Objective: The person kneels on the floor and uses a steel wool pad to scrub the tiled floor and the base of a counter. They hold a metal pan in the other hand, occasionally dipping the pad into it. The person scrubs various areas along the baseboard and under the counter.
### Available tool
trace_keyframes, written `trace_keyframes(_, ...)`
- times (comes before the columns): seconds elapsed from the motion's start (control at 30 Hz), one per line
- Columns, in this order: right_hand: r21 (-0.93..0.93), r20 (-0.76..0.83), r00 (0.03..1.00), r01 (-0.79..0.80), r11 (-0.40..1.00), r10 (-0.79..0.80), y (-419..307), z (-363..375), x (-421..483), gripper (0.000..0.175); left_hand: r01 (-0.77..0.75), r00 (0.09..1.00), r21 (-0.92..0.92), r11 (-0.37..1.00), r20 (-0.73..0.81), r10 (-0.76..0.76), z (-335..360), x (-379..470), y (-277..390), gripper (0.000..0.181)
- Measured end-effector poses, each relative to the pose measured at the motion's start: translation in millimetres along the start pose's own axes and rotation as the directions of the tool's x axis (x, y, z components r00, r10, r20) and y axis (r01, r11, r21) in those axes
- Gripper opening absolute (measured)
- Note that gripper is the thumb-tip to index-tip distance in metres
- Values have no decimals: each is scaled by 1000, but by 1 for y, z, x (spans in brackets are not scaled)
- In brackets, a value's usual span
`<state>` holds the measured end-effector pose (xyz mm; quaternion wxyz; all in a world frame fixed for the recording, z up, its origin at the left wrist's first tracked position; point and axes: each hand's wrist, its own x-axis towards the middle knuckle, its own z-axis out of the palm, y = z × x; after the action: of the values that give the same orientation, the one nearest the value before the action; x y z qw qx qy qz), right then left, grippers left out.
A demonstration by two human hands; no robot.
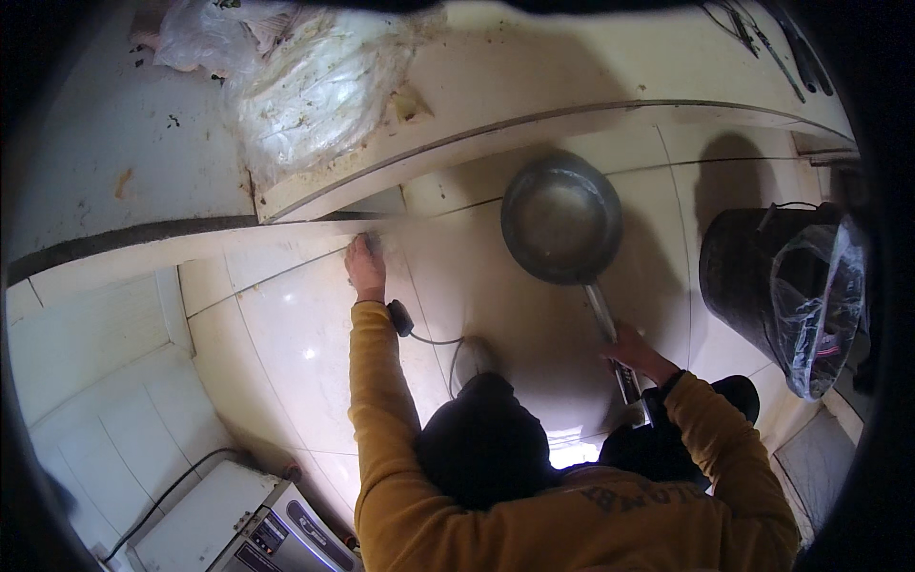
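Observation:
My right hand (636,354) is closed around the long metal handle of a dark frying pan (562,218). The pan is held above the tiled floor, its inside facing up. My left hand (366,264) reaches forward on the left, near the edge of a low ledge. Something small and dark shows at its fingertips, blurred, and I cannot tell what it is or whether the hand holds it. A small black box on a thin cable (400,318) hangs by the left wrist.
A soiled counter (529,71) runs across the front, with clear plastic bags (314,93) at left and dark utensils (768,53) at far right. A black bin (743,279) with a clear liner stands at right. A metal appliance (236,522) is at lower left.

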<state>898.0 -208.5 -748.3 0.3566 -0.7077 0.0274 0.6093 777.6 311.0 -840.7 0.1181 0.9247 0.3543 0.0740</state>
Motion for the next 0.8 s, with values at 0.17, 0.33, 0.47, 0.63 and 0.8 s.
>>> trace_keyframes(0.17,-57,-29,1000,-3,998,1,-1,-1,-1,34,-36,999,91,995,-18,38,29,-6,2,35)
trace_keyframes(0.33,-98,9,1000,15,995,-14,4,-2,4,36,-35,999,-134,990,1,35,58,-22,22,37)
trace_keyframes(0.47,14,57,998,-32,999,32,6,2,7,36,-322,947,-75,944,-36,320,45,-25,30,29)
trace_keyframes(0.63,-38,-51,999,-9,999,7,5,1,5,42,78,993,-334,939,-55,-102,20,-21,22,35)
trace_keyframes(0.8,-73,-47,999,-22,997,19,4,-2,4,43,33,998,-240,970,-44,-44,29,-18,36,35)
